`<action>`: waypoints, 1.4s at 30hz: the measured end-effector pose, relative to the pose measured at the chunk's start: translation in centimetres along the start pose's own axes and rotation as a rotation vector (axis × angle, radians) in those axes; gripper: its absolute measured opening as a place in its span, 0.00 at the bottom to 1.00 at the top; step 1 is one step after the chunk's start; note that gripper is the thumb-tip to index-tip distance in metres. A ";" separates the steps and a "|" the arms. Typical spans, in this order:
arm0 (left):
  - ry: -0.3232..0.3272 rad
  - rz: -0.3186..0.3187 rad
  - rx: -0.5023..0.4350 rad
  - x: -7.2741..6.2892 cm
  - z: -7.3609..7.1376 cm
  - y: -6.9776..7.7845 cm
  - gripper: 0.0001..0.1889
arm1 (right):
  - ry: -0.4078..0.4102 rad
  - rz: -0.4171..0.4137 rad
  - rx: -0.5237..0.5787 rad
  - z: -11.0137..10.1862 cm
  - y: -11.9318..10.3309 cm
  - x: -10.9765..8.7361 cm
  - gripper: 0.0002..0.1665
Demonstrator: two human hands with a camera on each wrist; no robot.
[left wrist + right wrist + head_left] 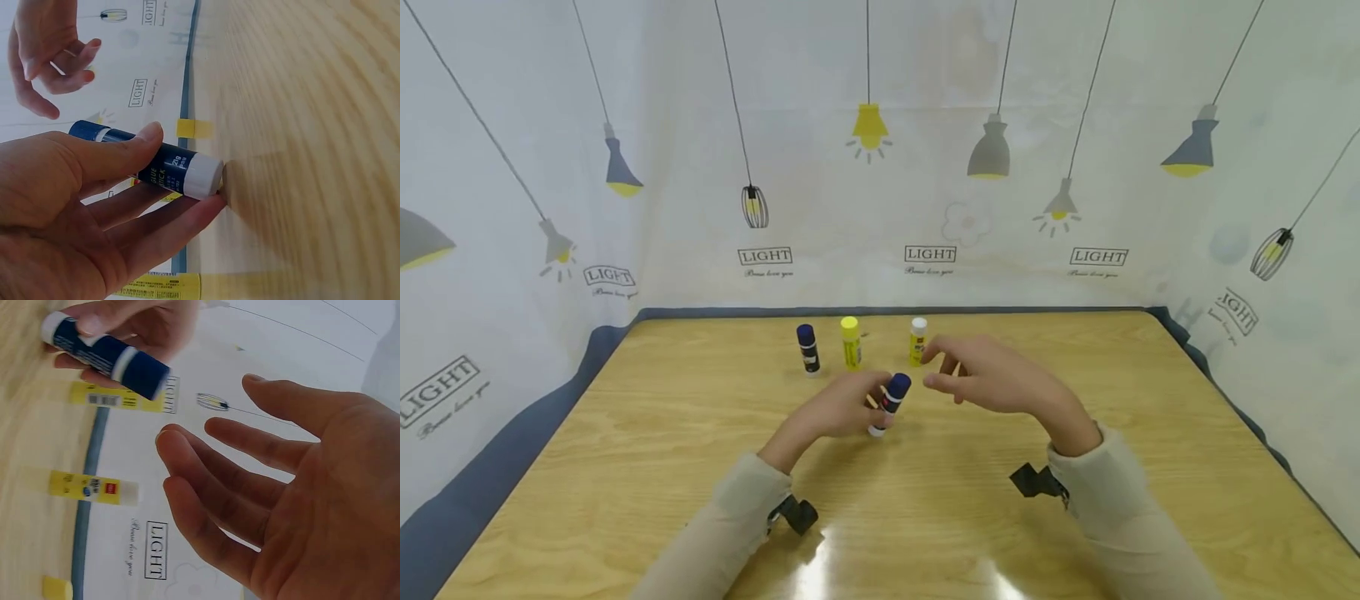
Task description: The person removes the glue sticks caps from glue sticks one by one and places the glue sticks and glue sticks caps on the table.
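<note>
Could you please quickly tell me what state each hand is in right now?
Left hand: holding a dark blue glue stick.
Right hand: open, holding nothing.

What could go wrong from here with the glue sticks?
The tilted navy-blue cylindrical plastic glue stick might slip: only the left hand holds it.
The right hand, seemingly close to the upright yellow cylindrical plastic glue stick with white cap, might knock that over.
</note>
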State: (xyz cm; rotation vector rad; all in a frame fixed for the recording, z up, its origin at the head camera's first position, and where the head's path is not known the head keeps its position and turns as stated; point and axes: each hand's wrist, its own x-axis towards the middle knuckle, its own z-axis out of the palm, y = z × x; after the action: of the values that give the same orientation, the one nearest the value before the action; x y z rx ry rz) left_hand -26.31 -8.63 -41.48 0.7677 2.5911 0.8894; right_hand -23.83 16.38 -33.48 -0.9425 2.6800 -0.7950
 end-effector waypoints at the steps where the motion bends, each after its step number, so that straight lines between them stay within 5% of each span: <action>1: -0.008 -0.005 0.001 0.2 0.1 0.1 0.12 | -0.005 0.007 -0.009 0.3 0.2 0.0 0.20; 12: -0.002 -0.023 0.000 1.2 1.4 0.7 0.17 | 0.020 0.032 0.005 1.8 2.2 0.3 0.09; 21: 0.007 0.024 0.036 1.0 1.8 1.6 0.16 | 0.029 0.096 -0.031 2.3 2.5 0.6 0.17; 42: 0.022 0.063 0.076 1.5 2.1 2.6 0.14 | -0.094 0.111 -0.078 2.4 2.9 1.0 0.16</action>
State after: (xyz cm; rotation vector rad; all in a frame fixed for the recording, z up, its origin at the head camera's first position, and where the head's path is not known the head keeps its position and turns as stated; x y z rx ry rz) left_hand -25.62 -5.06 -41.58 0.8687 2.6465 0.8260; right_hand -25.27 16.65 -37.10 -0.8175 2.6715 -0.6115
